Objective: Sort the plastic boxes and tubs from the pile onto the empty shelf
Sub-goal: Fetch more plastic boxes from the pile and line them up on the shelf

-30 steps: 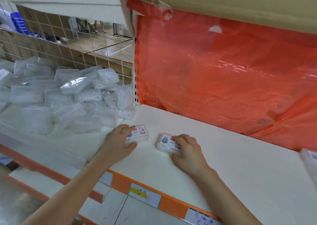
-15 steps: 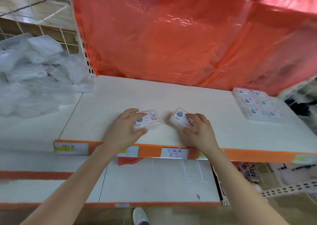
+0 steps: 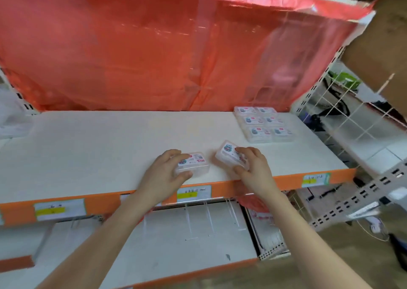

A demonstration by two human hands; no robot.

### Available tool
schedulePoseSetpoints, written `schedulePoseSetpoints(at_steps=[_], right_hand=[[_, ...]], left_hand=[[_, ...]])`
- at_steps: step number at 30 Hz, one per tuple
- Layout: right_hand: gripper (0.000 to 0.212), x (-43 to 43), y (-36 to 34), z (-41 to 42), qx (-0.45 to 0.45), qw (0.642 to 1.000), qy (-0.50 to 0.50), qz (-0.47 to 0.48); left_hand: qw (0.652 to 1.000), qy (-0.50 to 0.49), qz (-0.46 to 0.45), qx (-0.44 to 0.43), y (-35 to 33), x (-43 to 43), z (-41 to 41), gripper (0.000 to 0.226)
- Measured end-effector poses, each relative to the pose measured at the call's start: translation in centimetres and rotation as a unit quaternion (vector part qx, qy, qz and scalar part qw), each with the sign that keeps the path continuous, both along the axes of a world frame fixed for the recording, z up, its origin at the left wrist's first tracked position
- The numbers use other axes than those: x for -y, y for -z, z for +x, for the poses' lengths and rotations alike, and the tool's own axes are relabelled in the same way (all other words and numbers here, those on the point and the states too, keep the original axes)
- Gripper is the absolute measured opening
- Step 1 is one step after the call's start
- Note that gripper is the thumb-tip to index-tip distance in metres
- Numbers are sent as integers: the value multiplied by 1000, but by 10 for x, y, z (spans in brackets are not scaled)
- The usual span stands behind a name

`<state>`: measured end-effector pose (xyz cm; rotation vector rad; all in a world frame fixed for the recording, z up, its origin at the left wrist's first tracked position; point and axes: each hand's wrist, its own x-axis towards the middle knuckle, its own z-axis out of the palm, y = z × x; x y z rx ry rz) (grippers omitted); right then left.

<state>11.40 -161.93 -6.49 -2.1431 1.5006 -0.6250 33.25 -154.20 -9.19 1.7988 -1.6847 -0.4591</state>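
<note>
Moved well to the right along the shelf (image 3: 99, 139) within the last second: away from the pile (image 3: 8, 117), now only a pale blur at the far left edge, and toward a block of six boxes (image 3: 263, 123) laid two by three at the right rear corner, barely at the frame's edge a second ago. Still gripping one small labelled box apiece. Left hand (image 3: 164, 174) curled over the left box (image 3: 193, 163), thumb at the near side and fingers on the lid, with that box lying flat close to the shelf's front edge. Right hand (image 3: 253, 169) pinching the right box (image 3: 228, 154) by its right end, with that box tilted and turned at an angle, flatter a second ago. Just beside each other, not touching, and well short of the block. Judged from this, mid-carry rather than placing: two more boxes out of the pile, neither yet set in line. Probably next, a further slide or lift rightward and back to extend the rows, squaring the tilted one first. Behind it all, a red plastic sheet (image 3: 154, 46) hanging as the shelf's backdrop.
</note>
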Motion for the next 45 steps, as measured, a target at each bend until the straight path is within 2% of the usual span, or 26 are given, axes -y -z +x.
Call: schedulePoseSetpoints(at_steps=[5,10,13,18,21,25,30,33,38,45], right_hand=[[48,46,6,-72,4,1000,-9,-3],[50,85,20,-133,-12,999,-27,-10],[49,105,23,-158,-27,998,-47,-12],[50,132,29,-184,-67,994,-81,-20],[52,146,28,-187,-95,988,-116,-32],[51,151,34,-183,-77,990,-106,-61],[41,146,46,-184,-12,989,-56,-133],[37,146,49,-183,0,984,-54,-170],[32,147,54,-183,19,967,-64,-244],[30,148,53,-182,3,961,-67,-269]], left_hand=[[1000,-7,-7,-3,1,42,-78,65],[1000,-18,-19,-9,5,75,-141,62],[1000,-14,-11,9,8,89,-168,51],[1000,-11,0,28,5,109,-201,62],[999,-5,3,53,9,113,-210,52],[995,-1,2,98,14,112,-210,49],[994,-13,-17,107,18,113,-209,73],[990,-28,-38,130,21,113,-211,59],[979,5,-142,144,24,106,-212,29],[976,30,-103,188,23,104,-214,39]])
